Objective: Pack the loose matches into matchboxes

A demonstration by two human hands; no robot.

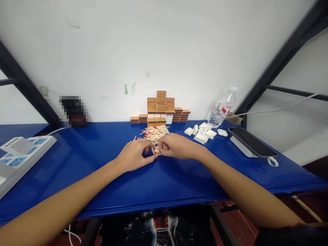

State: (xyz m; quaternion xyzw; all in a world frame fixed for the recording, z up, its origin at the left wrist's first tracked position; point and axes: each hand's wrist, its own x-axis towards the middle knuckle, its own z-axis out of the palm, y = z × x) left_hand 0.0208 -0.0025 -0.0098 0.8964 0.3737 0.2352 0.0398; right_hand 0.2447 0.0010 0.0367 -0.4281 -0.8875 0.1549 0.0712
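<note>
A small white matchbox tray [155, 150] with matches in it rests on the blue desk between my hands. My left hand [135, 153] grips the tray's left end between thumb and fingers. My right hand [173, 145] is closed at the tray's right side, its fingertips down by the matches; whatever they pinch is hidden. Just behind both hands lies a loose pile of red-tipped matches [155, 132]. Orange matchboxes [161, 107] are stacked behind the pile against the wall.
To the right are several white empty-looking trays [202, 136], a water bottle [222, 108], a white earbud case [222, 132] and a phone [252, 141] propped on a white block. A power strip [33, 153] occupies the left. The desk's front edge [153, 206] runs below my forearms.
</note>
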